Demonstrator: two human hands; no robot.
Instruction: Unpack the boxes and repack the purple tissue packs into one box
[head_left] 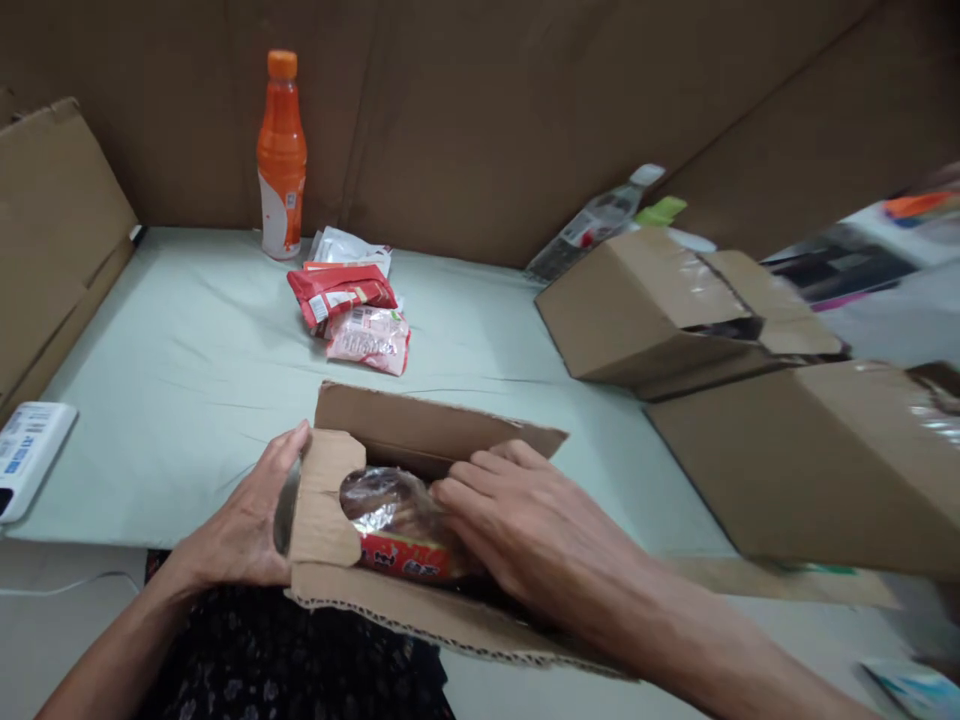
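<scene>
An open cardboard box lies in front of me with its flaps up. My left hand grips the box's left end, the thumb on the upper side and the other fingers mostly hidden. Inside the box is a clear plastic packet with a red and yellow label and brown contents. My right hand reaches into the box from the right, its curled fingers closed on the packet's right part. The fingertips are hidden behind the hand and packet.
An orange drink bottle stands at the back, beside red and white snack packets. Two cardboard boxes sit on the right, with a clear bottle leaning behind. A white device lies at the left edge of the pale green table.
</scene>
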